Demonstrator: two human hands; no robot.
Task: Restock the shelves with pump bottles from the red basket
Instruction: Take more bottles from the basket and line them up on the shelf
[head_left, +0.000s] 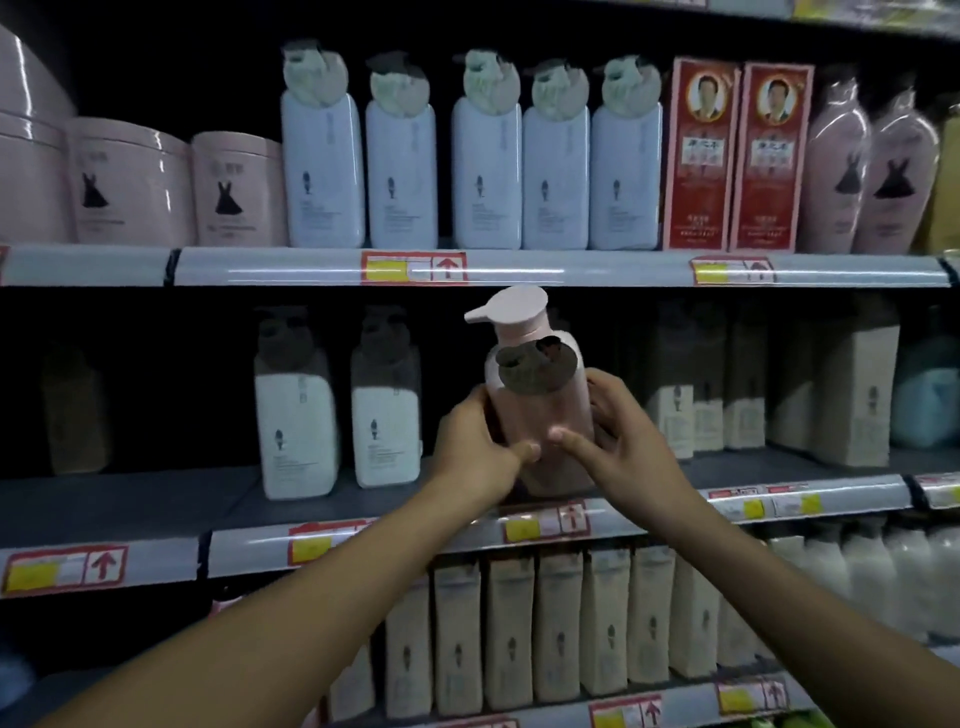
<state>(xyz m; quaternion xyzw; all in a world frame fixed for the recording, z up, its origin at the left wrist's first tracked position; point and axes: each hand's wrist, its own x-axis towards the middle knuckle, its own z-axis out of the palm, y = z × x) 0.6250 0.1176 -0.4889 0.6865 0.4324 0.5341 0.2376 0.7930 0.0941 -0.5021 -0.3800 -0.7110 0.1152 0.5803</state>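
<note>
Your left hand (475, 449) and right hand (621, 441) both clasped the pink pump bottle (540, 400) upright at the middle shelf (363, 501) front edge; it wanted sliding straight back, base flat.

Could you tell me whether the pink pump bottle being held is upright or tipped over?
Upright: the pink pump bottle has its pump head on top, base at the middle shelf edge, between left hand and right hand.
</note>
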